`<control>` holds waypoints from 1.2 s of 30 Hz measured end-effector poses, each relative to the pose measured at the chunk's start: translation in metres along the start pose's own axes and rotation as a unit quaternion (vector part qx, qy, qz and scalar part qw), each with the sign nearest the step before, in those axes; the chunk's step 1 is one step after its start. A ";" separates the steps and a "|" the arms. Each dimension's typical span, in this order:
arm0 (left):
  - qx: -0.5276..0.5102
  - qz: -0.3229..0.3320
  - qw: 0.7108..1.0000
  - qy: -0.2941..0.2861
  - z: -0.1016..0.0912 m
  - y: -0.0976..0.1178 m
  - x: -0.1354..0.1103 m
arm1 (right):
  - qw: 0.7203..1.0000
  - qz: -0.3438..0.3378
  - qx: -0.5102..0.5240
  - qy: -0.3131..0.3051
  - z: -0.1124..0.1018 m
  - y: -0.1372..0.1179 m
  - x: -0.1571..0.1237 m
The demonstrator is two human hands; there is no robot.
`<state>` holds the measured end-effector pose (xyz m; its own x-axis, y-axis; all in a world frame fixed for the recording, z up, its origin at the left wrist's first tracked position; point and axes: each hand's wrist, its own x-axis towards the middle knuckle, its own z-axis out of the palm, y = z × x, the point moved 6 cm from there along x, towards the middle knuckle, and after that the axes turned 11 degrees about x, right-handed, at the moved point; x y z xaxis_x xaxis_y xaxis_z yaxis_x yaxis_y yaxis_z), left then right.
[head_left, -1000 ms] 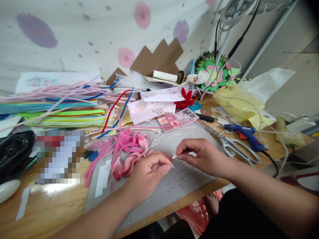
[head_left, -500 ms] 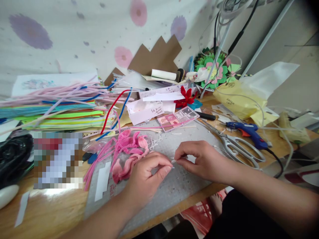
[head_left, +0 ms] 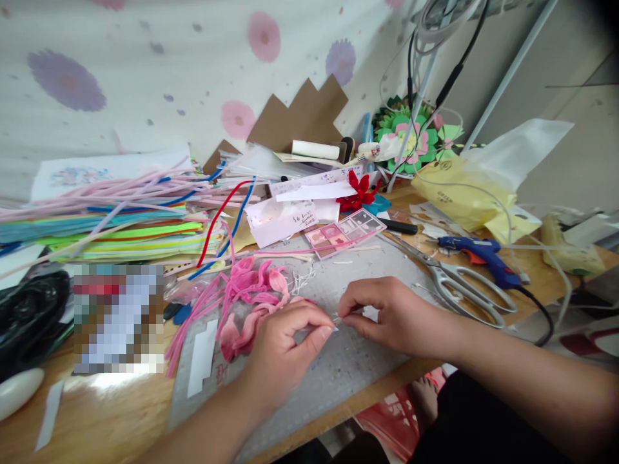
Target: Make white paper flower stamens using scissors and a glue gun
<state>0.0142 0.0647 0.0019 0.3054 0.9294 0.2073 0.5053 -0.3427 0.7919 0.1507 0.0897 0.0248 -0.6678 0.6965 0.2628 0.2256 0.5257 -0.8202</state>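
My left hand (head_left: 287, 345) and my right hand (head_left: 387, 316) meet over a grey cutting mat (head_left: 338, 361). Both pinch a tiny white piece (head_left: 337, 318) between thumb and fingertips; it is too small to name. Just left of my left hand lies a heap of pink pipe-cleaner petals (head_left: 251, 296) on the mat. A white paper strip (head_left: 202, 348) lies on the mat's left part.
Large scissors (head_left: 459, 287) and a blue glue gun (head_left: 483, 261) with its black cord lie right of my hands. A pink palette (head_left: 344, 232), a white box (head_left: 283, 219), a red flower (head_left: 358, 190), stacked coloured pipe cleaners (head_left: 111, 219), a yellow bag (head_left: 464, 193) crowd the wooden desk.
Both hands have stayed pinched together over the mat, shifting only slightly lower in view. The view has drifted a little.
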 end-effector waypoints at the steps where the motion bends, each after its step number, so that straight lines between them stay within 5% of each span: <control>1: -0.003 -0.004 1.000 0.002 -0.001 -0.001 0.000 | 1.000 0.005 0.003 0.003 -0.001 0.002 0.000; 9: -0.030 -0.048 0.998 0.017 -0.003 -0.013 0.000 | 0.997 0.048 0.004 0.053 -0.024 0.025 -0.003; 17: -0.062 -0.114 0.991 0.015 -0.004 -0.022 -0.002 | 0.983 0.052 -0.163 0.064 -0.053 0.072 0.002; 21: -0.144 -0.145 0.979 0.024 -0.002 -0.026 -0.005 | 0.983 -0.037 -0.155 0.087 -0.046 0.048 -0.001; 25: -0.277 -0.168 0.946 0.025 0.003 -0.027 -0.007 | 0.994 -0.104 -0.003 0.044 -0.016 0.012 -0.004; 30: -0.321 -0.176 0.930 0.036 0.004 -0.027 -0.009 | 0.991 -0.017 0.100 0.092 -0.001 0.008 -0.003; 36: -0.316 -0.174 0.932 0.031 0.004 -0.024 -0.009 | 0.989 0.043 0.057 0.132 -0.004 0.008 -0.005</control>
<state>0.0024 0.0639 -0.0213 0.1554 0.9819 -0.1087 -0.0170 0.1126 0.9935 0.1588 0.0925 0.0187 -0.4383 0.8471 0.3006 0.1827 0.4114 -0.8930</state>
